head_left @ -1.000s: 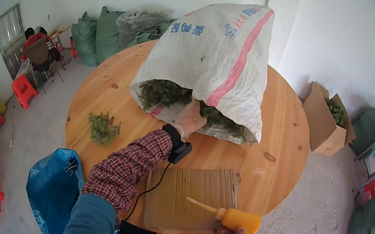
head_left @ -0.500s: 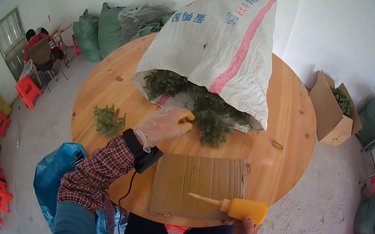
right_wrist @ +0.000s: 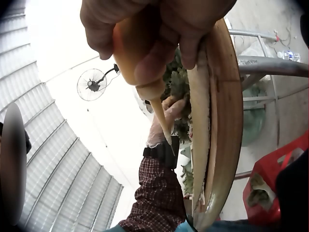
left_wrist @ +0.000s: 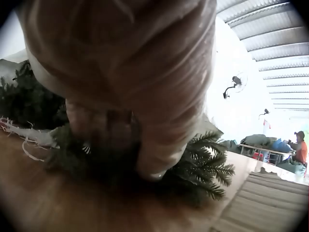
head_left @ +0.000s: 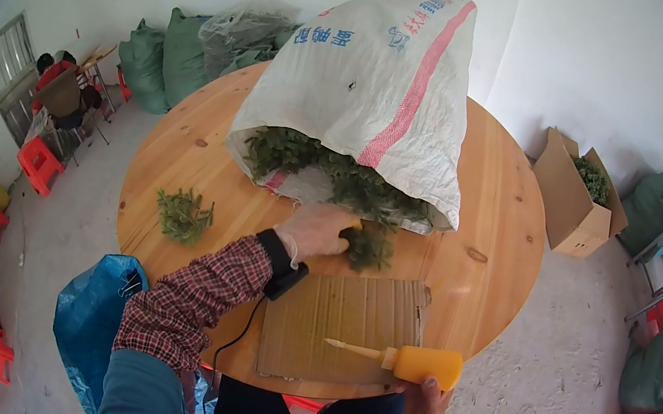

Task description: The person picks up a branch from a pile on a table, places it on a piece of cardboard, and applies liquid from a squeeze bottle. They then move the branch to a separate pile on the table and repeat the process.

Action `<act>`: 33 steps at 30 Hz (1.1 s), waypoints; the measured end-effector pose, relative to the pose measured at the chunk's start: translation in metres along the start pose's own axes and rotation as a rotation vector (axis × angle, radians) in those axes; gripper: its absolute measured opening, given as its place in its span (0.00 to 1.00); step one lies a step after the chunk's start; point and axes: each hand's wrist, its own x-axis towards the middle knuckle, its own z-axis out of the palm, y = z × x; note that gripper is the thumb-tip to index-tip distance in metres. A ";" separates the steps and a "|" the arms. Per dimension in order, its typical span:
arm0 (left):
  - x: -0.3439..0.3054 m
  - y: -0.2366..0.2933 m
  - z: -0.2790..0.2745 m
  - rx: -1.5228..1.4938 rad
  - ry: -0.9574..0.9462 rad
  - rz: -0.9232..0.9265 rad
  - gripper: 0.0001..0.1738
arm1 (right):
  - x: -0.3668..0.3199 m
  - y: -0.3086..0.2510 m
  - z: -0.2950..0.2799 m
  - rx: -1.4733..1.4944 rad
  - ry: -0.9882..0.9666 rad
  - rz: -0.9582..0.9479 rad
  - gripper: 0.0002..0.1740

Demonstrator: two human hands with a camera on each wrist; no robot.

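Observation:
My left hand (head_left: pixel 317 229), in a thin clear glove, grips a green sprig (head_left: pixel 369 247) just in front of the mouth of a white woven sack (head_left: pixel 351 95). In the left wrist view the gloved fingers are bent down around the sprig (left_wrist: pixel 207 166), low over the wood. More greenery (head_left: pixel 284 150) fills the sack's mouth. At the table's near edge, my right hand (head_left: pixel 427 412) holds a yellow squeeze bottle (head_left: pixel 428 366), its nozzle pointing left over a cardboard sheet (head_left: pixel 315 302). The right wrist view shows fingers and thumb around the bottle (right_wrist: pixel 133 53).
A small sprig pile (head_left: pixel 184 215) lies on the round wooden table (head_left: pixel 499 210), left of the hand. A blue bag (head_left: pixel 85 323) hangs by the near left edge. Beyond the table stand green sacks (head_left: pixel 189 58), an open carton (head_left: pixel 571 205) and red stools (head_left: pixel 40 163).
The left hand came out of the sack's mouth toward me, then moved slightly right and now grips a sprig there. Some greenery has come out onto the table. The right hand still holds the bottle.

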 end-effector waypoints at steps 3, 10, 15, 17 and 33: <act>-0.014 0.021 -0.020 -0.189 -0.075 -0.103 0.18 | -0.003 0.002 0.002 0.023 0.014 0.009 0.30; -0.046 0.001 -0.029 -0.895 0.153 -0.112 0.18 | -0.002 0.003 -0.005 -0.018 -0.034 0.029 0.31; -0.070 0.012 -0.036 -1.088 0.108 -0.280 0.22 | -0.003 0.005 -0.003 -0.033 -0.022 -0.005 0.31; -0.087 0.027 -0.039 -1.086 0.043 -0.389 0.22 | -0.004 0.011 -0.010 -0.034 -0.039 -0.053 0.31; -0.186 0.065 -0.016 0.020 0.248 -0.118 0.20 | -0.010 0.015 -0.005 -0.061 -0.005 -0.106 0.30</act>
